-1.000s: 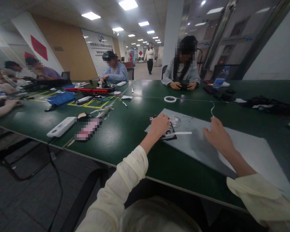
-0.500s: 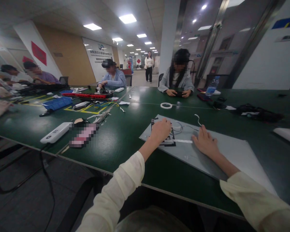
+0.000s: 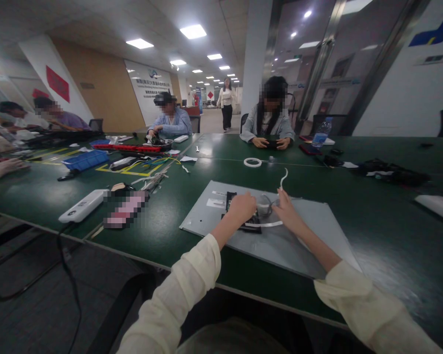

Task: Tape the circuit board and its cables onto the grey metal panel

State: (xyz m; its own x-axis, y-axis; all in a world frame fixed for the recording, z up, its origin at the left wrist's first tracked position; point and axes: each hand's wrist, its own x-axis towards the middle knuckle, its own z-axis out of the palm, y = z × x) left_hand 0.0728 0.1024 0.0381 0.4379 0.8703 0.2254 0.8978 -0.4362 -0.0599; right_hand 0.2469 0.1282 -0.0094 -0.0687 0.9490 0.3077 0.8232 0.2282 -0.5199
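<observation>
My left hand (image 3: 242, 209) is closed over a flat black part (image 3: 257, 229) with cut-outs, its fingers bent at the upper edge and hiding much of it. The part lies on a grey panel (image 3: 206, 227). A narrow white strip (image 3: 272, 224) runs from the part's lower edge to my right hand (image 3: 290, 214). That hand is closed on the strip, and a curled free end rises above the fingertips. Between the hands sits a loop of thin grey cable (image 3: 265, 206).
A white tape ring (image 3: 252, 162) lies beyond the panel. To the left are a white power bank (image 3: 83, 206), a pink phone (image 3: 126, 210) and a blue tray (image 3: 84, 160). Two people sit opposite; a bottle (image 3: 321, 132) stands at the right.
The grey panel has shifted left and toward me beneath the black part. My right hand has moved left, closer to my left hand, and the white strip between them now bows.
</observation>
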